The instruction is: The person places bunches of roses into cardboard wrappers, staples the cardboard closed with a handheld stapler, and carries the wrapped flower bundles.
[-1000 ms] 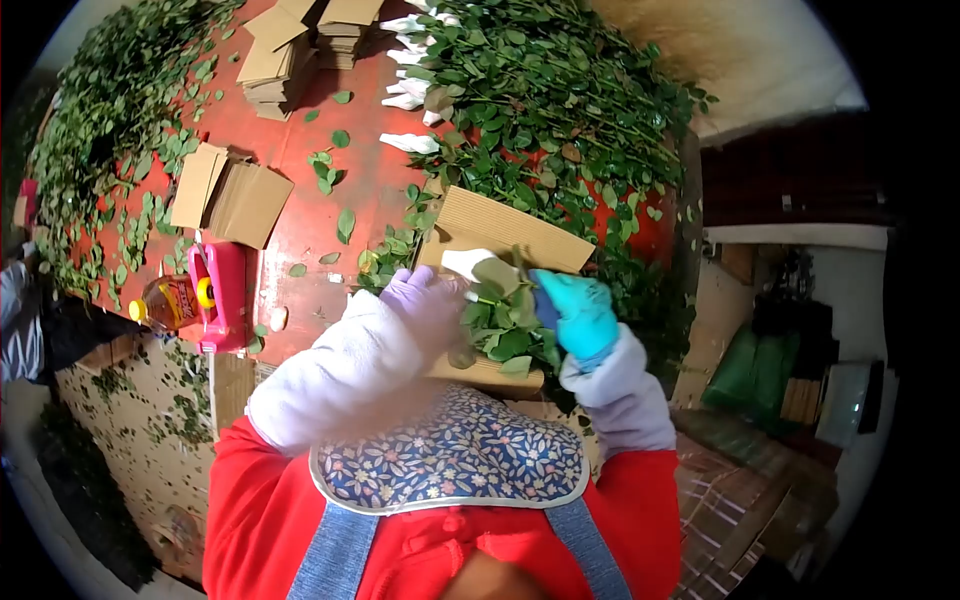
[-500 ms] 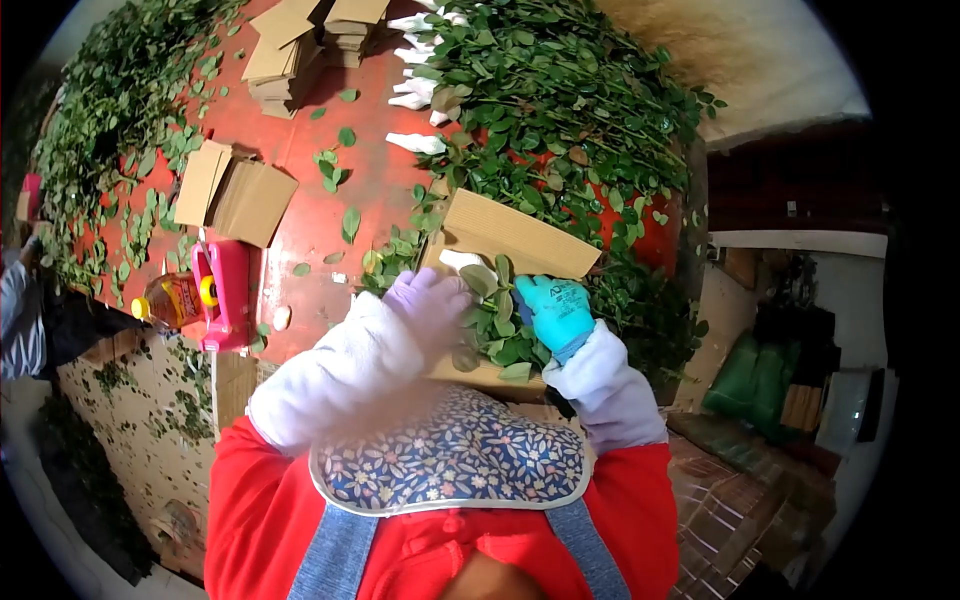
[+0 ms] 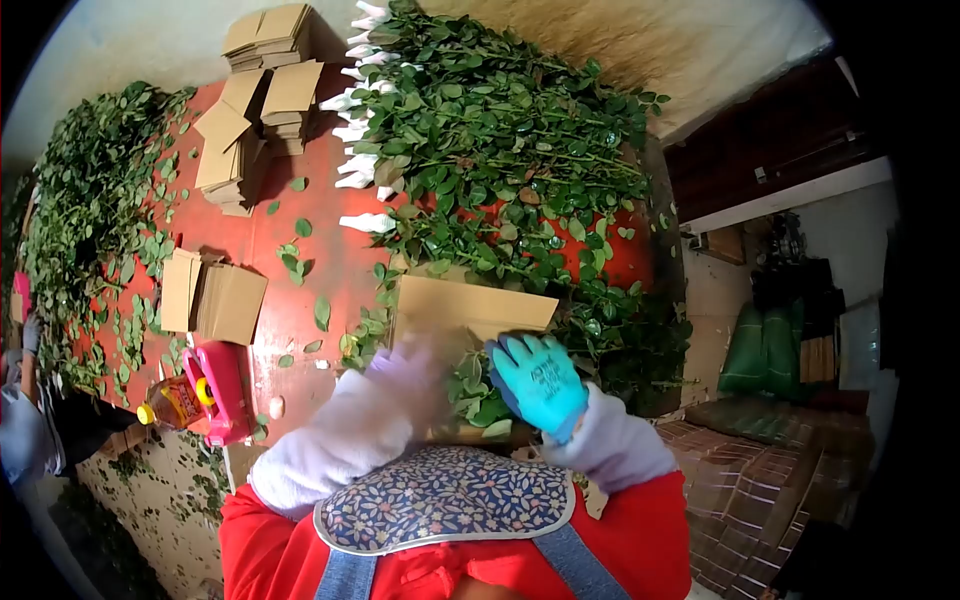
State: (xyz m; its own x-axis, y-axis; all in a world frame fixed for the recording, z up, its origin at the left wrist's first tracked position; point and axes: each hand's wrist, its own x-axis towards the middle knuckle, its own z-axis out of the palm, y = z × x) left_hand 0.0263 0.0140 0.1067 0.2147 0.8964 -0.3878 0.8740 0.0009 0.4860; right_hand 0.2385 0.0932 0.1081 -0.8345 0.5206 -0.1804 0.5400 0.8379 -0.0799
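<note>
My left hand, in a pale purple glove, is smeared by motion at the left side of a cardboard sheet, so its fingers cannot be read. My right hand, in a teal and dark blue glove, lies back-up beside leafy stems, with its fingers stretched toward the cardboard. The stems lie between my hands, over the near part of the cardboard. Whatever my left hand touches is hidden in the blur.
Leafy stems with white-wrapped heads are piled at the back. Cardboard stacks stand left, near a pink tape dispenser and a yellow-capped bottle. Another person's sleeve shows at the far left.
The view has shifted, so the table sits lower. My right hand has turned back-up with its fingers stretched out. The white head seen between my hands is now out of sight.
</note>
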